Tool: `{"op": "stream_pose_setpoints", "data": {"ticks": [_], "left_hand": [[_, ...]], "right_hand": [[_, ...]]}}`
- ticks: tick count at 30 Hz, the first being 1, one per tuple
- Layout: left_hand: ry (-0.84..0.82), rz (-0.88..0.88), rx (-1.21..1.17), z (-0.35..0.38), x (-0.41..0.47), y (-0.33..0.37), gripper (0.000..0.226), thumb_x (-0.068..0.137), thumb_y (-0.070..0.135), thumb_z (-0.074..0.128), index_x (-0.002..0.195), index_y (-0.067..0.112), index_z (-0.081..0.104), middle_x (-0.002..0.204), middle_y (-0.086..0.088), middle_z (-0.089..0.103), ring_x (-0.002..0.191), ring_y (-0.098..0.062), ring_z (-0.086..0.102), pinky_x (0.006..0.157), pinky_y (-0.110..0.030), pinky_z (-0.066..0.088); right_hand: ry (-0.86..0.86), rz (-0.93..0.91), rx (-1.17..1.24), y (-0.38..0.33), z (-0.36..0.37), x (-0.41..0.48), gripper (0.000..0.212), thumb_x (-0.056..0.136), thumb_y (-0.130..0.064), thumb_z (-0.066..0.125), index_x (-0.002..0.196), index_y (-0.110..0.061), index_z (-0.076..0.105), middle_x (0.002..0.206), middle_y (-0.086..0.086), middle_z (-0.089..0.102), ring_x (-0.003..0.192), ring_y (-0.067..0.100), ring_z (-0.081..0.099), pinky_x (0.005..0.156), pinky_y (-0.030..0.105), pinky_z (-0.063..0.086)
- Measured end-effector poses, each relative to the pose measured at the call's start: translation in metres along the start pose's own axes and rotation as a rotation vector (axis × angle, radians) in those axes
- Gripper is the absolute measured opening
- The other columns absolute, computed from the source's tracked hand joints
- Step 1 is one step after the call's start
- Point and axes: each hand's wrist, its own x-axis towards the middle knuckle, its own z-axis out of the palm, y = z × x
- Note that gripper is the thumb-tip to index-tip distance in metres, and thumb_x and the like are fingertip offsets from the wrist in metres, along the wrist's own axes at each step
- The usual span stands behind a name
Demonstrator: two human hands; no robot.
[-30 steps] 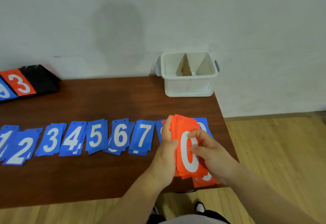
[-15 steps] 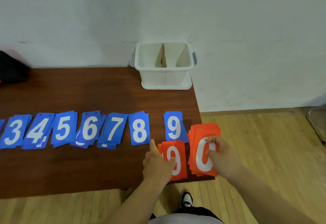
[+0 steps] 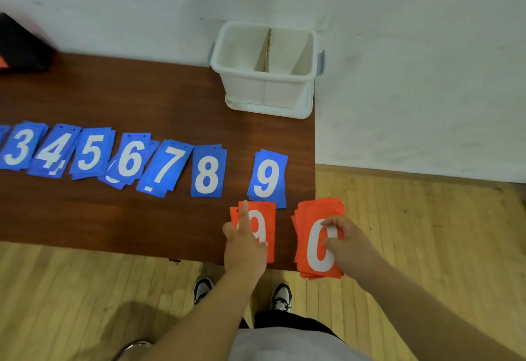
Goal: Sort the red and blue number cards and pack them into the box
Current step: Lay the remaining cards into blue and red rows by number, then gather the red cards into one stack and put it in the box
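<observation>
On the dark tabletop [image 3: 119,96] a row of blue cards [image 3: 129,158] runs from the left, numbers 3 to 9, their long sides pointing away from the person. Just below the blue 9 [image 3: 267,178] lies the red 9 card [image 3: 263,229], near the front edge. The left hand [image 3: 244,246] rests flat on it, fingers [image 3: 243,215] stretched and gripping nothing. To the right, the right hand [image 3: 345,242] is closed on the red stack [image 3: 318,241] with 0 on top, held partly beyond the table's right edge. The white box [image 3: 267,87] stands far back, well apart. The next red pile probably goes leftward, below the blue 8 [image 3: 207,174], so the left hand is nearer.
</observation>
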Motion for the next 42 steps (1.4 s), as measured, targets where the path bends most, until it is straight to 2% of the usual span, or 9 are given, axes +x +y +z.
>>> {"op": "stream_pose_setpoints", "data": {"ticks": [4,7,13,23,27,32,35,38,42], "left_hand": [[-0.021,0.017,-0.157,-0.006,-0.002,-0.006,0.094,0.095,0.015,0.069,0.158,0.044,0.007,0.133,-0.002,0.049,0.116,-0.022,0.062,0.087,-0.031,0.059],[-0.068,-0.048,-0.421,-0.018,-0.007,-0.011,0.073,0.097,0.007,0.066,0.156,0.033,0.031,0.146,0.002,0.05,0.138,-0.024,0.048,0.104,-0.036,0.049],[-0.031,-0.027,-0.728,-0.07,-0.023,-0.001,0.063,0.102,0.005,0.055,0.149,0.043,0.038,0.136,0.011,0.05,0.123,-0.015,0.051,0.078,-0.023,0.057],[0.109,0.121,-0.733,-0.176,-0.013,-0.007,0.078,0.092,-0.006,0.042,0.151,0.046,0.036,0.153,0.011,0.044,0.141,-0.015,0.043,0.114,-0.041,0.044],[0.047,0.121,-0.791,-0.207,-0.006,-0.013,0.078,0.094,-0.007,0.043,0.151,0.047,0.036,0.146,0.012,0.049,0.133,-0.013,0.049,0.085,-0.016,0.054],[0.07,0.308,-0.906,-0.24,-0.001,-0.008,0.063,0.105,0.006,0.043,0.144,0.055,0.039,0.139,0.008,0.058,0.11,-0.007,0.067,0.075,-0.028,0.06],[0.071,0.428,-0.885,-0.256,-0.002,-0.007,0.039,0.109,0.038,0.037,0.138,0.063,0.032,0.152,0.015,0.044,0.132,-0.005,0.054,0.102,-0.035,0.054],[-0.032,0.5,-0.836,-0.268,0.003,-0.011,0.043,0.103,0.055,0.04,0.14,0.068,0.022,0.15,0.029,0.037,0.132,0.006,0.048,0.106,-0.029,0.051],[-0.155,0.533,-0.781,-0.282,0.011,-0.024,0.061,0.104,0.044,0.05,0.142,0.074,0.011,0.145,0.036,0.037,0.126,0.004,0.054,0.101,-0.036,0.056]], "right_hand": [[-0.011,-0.012,0.03,-0.005,0.001,0.0,0.033,0.095,-0.012,0.057,0.114,-0.04,0.057,0.121,-0.003,0.055,0.097,0.019,0.058,0.08,0.039,0.059],[-0.02,-0.023,0.091,-0.012,0.002,-0.001,0.031,0.098,-0.013,0.057,0.116,-0.038,0.055,0.122,-0.003,0.052,0.096,0.017,0.057,0.075,0.033,0.057],[-0.071,-0.06,0.351,-0.046,0.023,-0.006,0.027,0.1,-0.011,0.059,0.113,-0.035,0.061,0.119,-0.004,0.058,0.102,0.023,0.062,0.083,0.042,0.061],[-0.169,-0.182,0.74,-0.153,0.062,-0.023,0.031,0.1,-0.009,0.059,0.118,-0.034,0.064,0.123,0.002,0.066,0.105,0.031,0.069,0.088,0.055,0.06],[-0.355,-0.166,0.918,-0.188,0.069,-0.036,0.032,0.098,-0.002,0.055,0.119,-0.022,0.066,0.11,0.006,0.075,0.093,0.031,0.076,0.071,0.048,0.064],[-0.351,-0.255,0.753,-0.216,0.102,-0.041,0.032,0.097,0.001,0.054,0.111,-0.025,0.065,0.124,0.015,0.067,0.107,0.039,0.069,0.085,0.054,0.06],[-0.264,-0.309,0.595,-0.231,0.119,-0.045,0.032,0.1,-0.005,0.054,0.108,-0.034,0.064,0.123,0.006,0.066,0.105,0.032,0.07,0.087,0.053,0.06],[-0.277,-0.349,0.566,-0.244,0.13,-0.049,0.032,0.101,-0.008,0.053,0.109,-0.037,0.062,0.122,0.003,0.065,0.104,0.029,0.069,0.085,0.048,0.062],[-0.291,-0.406,0.481,-0.253,0.134,-0.05,0.036,0.101,-0.011,0.056,0.11,-0.046,0.059,0.129,-0.001,0.059,0.111,0.03,0.066,0.087,0.051,0.061]]}}
